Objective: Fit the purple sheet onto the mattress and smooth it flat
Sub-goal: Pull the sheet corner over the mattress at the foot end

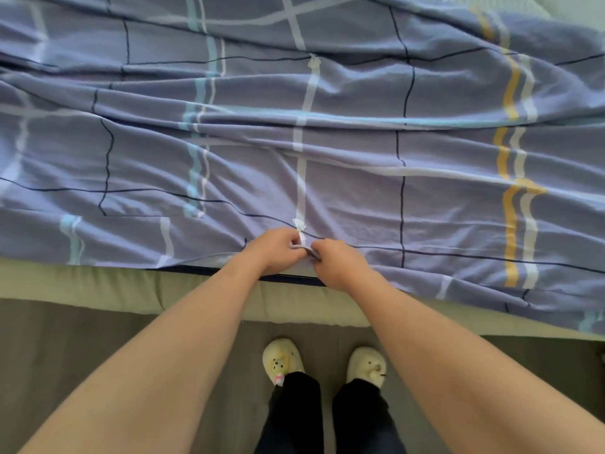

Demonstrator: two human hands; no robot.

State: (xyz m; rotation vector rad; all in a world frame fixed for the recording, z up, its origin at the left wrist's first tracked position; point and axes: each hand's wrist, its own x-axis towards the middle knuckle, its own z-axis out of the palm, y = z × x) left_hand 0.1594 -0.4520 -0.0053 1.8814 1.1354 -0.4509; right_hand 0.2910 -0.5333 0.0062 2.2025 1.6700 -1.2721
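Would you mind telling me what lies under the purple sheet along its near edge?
Under the purple sheet, a pale green mattress and a dark strip show at the near hem. Farther in, the sheet hides what lies beneath.

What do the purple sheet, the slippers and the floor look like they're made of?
Purple sheet: thin woven fabric, probably cotton or a blend, with a matte finish; it lies in soft creases and long folds. Slippers: cream plush, judging by the fuzzy surface and soft rounded outline. Floor: grey and matte, perhaps carpet or vinyl; too blurred to tell.
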